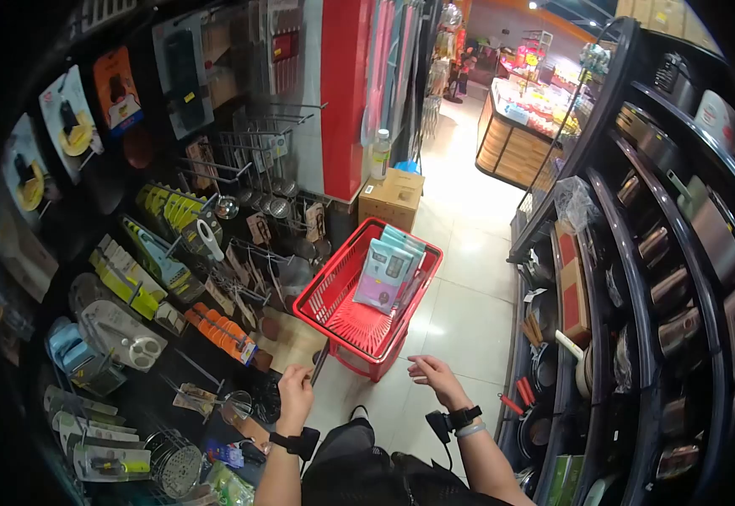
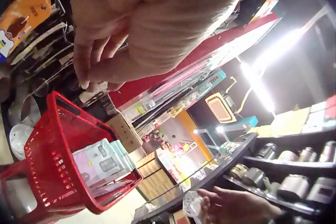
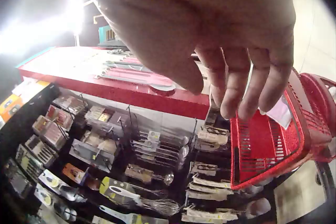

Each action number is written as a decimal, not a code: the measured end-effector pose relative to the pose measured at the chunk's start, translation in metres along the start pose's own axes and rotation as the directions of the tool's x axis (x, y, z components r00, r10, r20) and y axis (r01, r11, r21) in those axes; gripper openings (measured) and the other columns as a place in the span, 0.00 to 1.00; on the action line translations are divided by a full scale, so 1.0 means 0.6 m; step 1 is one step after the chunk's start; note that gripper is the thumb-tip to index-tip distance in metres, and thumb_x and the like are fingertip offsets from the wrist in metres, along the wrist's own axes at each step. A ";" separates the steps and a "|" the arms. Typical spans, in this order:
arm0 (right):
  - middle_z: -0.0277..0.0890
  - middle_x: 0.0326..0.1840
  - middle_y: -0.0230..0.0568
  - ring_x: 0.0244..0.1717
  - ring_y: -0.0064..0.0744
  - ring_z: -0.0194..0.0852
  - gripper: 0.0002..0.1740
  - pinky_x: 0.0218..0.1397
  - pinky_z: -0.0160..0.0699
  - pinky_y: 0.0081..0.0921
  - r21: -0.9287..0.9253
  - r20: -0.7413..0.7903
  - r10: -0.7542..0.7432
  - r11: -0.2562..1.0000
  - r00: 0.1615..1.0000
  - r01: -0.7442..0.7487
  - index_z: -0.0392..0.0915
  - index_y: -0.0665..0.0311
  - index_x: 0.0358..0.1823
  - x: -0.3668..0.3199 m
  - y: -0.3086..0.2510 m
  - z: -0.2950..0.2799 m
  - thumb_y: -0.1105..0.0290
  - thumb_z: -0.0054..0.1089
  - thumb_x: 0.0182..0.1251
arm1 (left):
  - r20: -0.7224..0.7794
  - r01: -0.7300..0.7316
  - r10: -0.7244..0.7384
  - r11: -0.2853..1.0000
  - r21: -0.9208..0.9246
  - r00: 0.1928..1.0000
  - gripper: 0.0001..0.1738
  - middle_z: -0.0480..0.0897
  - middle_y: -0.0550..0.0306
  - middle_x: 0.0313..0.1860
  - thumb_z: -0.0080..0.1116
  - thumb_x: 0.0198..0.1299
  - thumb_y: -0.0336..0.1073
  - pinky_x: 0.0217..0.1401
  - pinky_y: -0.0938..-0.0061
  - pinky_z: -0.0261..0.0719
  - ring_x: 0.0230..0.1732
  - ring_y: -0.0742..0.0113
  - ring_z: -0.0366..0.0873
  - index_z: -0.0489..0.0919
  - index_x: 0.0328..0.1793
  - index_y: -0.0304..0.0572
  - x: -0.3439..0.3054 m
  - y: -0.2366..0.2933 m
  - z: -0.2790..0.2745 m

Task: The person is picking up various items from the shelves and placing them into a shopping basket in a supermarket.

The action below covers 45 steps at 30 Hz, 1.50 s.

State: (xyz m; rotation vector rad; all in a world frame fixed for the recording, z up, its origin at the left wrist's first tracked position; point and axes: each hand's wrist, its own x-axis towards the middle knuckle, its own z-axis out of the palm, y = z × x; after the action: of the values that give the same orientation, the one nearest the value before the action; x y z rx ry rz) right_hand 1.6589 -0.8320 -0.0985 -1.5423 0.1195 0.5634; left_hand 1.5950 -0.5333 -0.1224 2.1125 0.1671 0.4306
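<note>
A red shopping basket [image 1: 366, 325] stands on the floor in front of the person. Inside it lean a lilac-and-grey flat package [image 1: 382, 274] and a teal package [image 1: 405, 243]. The left hand [image 1: 297, 395] hovers short of the basket's near left corner, fingers loosely bent with nothing in them. Beside its fingertips, a dark bar [image 1: 321, 361] slopes down from the basket rim. To the right of the basket's near end, the right hand [image 1: 440, 381] is held in the air, fingers relaxed and holding nothing. Its fingers overlap the basket [image 3: 268, 153] in the right wrist view.
Hanging kitchen tools, including orange-packed items [image 1: 220, 331] and ladles [image 1: 276, 207], line the left side. Dark shelves [image 1: 608, 253] with pots and pans run along the right. A cardboard box [image 1: 391, 200] with a bottle [image 1: 380, 154] on it stands behind the basket. Tiled aisle floor [image 1: 473, 291] leads toward a lit counter.
</note>
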 end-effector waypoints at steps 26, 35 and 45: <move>0.79 0.29 0.55 0.29 0.45 0.82 0.20 0.38 0.80 0.34 -0.879 -0.075 0.177 0.452 0.981 -0.149 0.80 0.72 0.33 0.666 -0.001 -0.228 0.60 0.48 0.59 | 0.150 0.301 -0.349 0.914 0.270 0.925 0.14 0.78 0.41 0.38 0.58 0.51 0.30 0.42 0.61 0.75 0.38 0.43 0.77 0.78 0.45 0.36 0.132 0.076 0.112; 0.79 0.32 0.56 0.38 0.52 0.79 0.17 0.42 0.79 0.37 -0.929 -0.061 0.043 0.364 0.997 -0.072 0.81 0.71 0.32 0.642 -0.005 -0.213 0.62 0.60 0.46 | 0.221 0.213 -0.274 0.940 0.266 0.936 0.16 0.78 0.43 0.39 0.58 0.52 0.32 0.45 0.63 0.74 0.42 0.46 0.76 0.77 0.48 0.37 0.151 0.092 0.172; 0.80 0.33 0.42 0.35 0.43 0.79 0.09 0.38 0.78 0.34 -0.743 0.656 -0.059 0.124 0.753 0.657 0.83 0.59 0.30 0.414 -0.315 -0.145 0.72 0.53 0.50 | 0.223 0.030 -0.083 0.973 0.230 0.971 0.34 0.72 0.41 0.54 0.62 0.52 0.38 0.58 0.64 0.68 0.55 0.47 0.70 0.64 0.64 0.38 0.238 0.072 0.194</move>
State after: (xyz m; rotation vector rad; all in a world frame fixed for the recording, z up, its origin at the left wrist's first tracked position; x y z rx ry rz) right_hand 1.9767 -0.8356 -0.0351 -2.4719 -1.3177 0.5974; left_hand 1.7683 -0.6084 -0.1098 2.3552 0.1460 0.1331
